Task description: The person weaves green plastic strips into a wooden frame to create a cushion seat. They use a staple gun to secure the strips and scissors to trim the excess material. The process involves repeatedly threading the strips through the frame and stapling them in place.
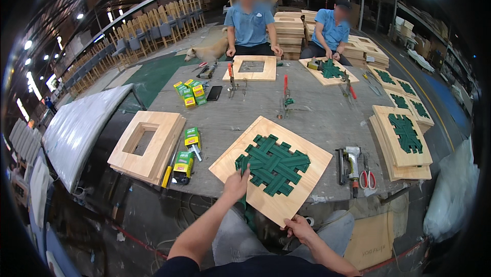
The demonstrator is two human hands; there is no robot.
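A square wooden panel [317, 160] lies turned cornerwise on the table before me, its near corner jutting past the edge. Green webbing straps [276, 162] are woven criss-cross over its middle, with short ends sticking out all round. At the left side of the weave, my left hand [236, 184] is closed on a green strap, whose loose length hangs down below the table edge. My right hand [300, 228] pinches the panel's near corner, thumb on top. A staple gun [353, 162] and red-handled scissors [367, 179] lie to the right of the panel, out of both hands.
Wooden frames [125, 157] are stacked at left, beside staple boxes [183, 166] and a yellow-handled tool [167, 174]. Finished-looking webbed panels [404, 159] are piled at right. Across the grey table [250, 107], two co-workers sit with a bare frame [250, 76] and a webbed panel [317, 75].
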